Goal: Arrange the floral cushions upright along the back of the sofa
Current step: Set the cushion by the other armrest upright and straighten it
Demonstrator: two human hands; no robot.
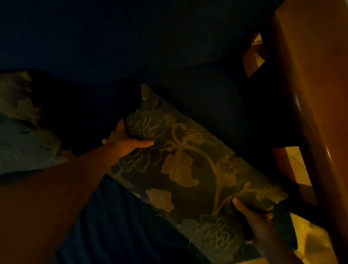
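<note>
Gripping one floral cushion [187, 176]: two hands, left hand [124, 141], right hand [252, 215]; second cushion [8, 127] beside.

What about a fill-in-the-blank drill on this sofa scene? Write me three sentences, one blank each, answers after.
1. The floral cushion is gripped by ____ hands, the left hand at one edge and the right hand at the opposite edge.
2. The wooden armrest stands on the ____ side of the view.
3. A second cushion lies to the ____ of the held one, touched by neither hand.

Missing words: both; right; left
</note>
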